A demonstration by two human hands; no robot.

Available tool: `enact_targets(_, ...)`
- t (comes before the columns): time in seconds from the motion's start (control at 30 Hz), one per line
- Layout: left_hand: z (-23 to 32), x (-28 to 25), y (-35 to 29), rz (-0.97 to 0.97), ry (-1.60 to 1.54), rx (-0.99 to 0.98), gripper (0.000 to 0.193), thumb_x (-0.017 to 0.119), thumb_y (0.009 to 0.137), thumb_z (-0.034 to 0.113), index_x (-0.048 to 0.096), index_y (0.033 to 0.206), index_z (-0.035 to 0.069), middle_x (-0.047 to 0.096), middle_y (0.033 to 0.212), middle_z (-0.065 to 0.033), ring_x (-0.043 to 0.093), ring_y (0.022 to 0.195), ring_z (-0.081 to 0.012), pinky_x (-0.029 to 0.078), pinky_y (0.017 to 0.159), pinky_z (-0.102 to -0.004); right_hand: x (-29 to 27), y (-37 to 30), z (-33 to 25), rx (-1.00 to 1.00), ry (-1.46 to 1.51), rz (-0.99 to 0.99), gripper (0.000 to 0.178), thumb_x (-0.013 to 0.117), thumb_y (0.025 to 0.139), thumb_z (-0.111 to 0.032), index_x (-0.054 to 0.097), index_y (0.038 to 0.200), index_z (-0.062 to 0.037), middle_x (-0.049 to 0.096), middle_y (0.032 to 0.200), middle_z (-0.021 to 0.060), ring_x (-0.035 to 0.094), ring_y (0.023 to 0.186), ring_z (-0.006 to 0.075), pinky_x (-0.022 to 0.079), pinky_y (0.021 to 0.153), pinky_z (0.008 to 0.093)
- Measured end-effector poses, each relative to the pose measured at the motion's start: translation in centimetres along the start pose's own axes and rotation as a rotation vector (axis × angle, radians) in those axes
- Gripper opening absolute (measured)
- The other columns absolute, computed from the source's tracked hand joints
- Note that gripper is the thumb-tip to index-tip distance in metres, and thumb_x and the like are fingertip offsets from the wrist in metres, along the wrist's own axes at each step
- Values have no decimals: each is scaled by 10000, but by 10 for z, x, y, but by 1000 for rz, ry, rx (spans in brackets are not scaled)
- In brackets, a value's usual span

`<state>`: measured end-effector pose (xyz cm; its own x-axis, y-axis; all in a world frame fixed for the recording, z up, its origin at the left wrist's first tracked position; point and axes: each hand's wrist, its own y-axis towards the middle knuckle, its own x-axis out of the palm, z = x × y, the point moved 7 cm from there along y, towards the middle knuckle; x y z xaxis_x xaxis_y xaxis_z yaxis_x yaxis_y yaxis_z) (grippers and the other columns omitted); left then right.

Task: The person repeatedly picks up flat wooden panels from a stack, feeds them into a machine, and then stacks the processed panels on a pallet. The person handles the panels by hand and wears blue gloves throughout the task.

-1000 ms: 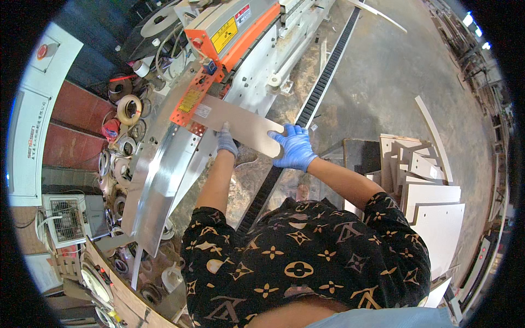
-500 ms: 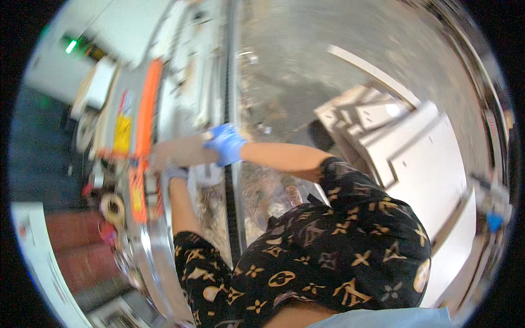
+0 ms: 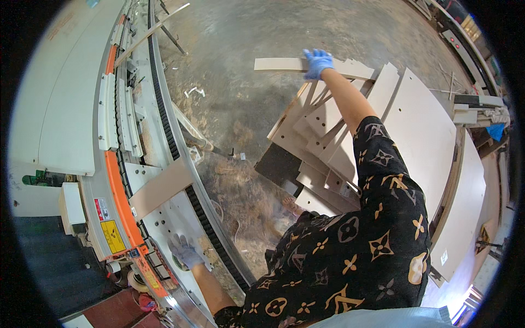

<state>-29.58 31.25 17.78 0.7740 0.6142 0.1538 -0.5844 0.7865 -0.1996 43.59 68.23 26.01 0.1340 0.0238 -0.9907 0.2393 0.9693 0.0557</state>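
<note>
Covering part of a narrow pale strip (image 3: 279, 64) at the far edge of stacked panels (image 3: 424, 120), head view: my right hand (image 3: 318, 64), blue-gloved, grip not discernible to me; left hand (image 3: 186, 252), grey-gloved, fingers spread, nothing held, over the white machine bed (image 3: 178, 220); beige board (image 3: 162, 188), lying across bed and black track (image 3: 213, 233).

We can make out labels, but their print is too small for us to read. On the machine's grey cover (image 3: 97, 183), along its orange rail (image 3: 118, 197), we see a yellow label (image 3: 112, 237) with a dark sign and, just above, a red-and-white label (image 3: 101, 209). We also spot a small white tag (image 3: 133, 211) at the rail-side end of a pale board (image 3: 164, 187), and a white sticker (image 3: 444, 257) near a large panel's (image 3: 465, 205) lower edge.
</note>
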Motion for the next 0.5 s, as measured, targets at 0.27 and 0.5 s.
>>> enact_targets(0.27, 0, 1, -15, 271, 188, -55, 481, 488, 939, 320, 382, 1383, 168, 411, 1438, -73, 446, 1224, -262, 420, 933, -441, -27, -69, -52, -446, 252, -149, 623, 739, 622, -380, 578, 1167, -124, 627, 1103, 154, 626, 990, 334, 498, 844, 450)
enact_targets(0.5, 12, 90, -65, 51, -143, -145, 477, 405, 958, 387, 410, 1357, 127, 408, 1416, -93, 497, 1115, -284, 428, 942, -467, -113, -253, -233, -931, 206, -94, 618, 730, 649, -442, 564, 1150, -122, 606, 1032, 150, 608, 1002, 322, 464, 808, 462)
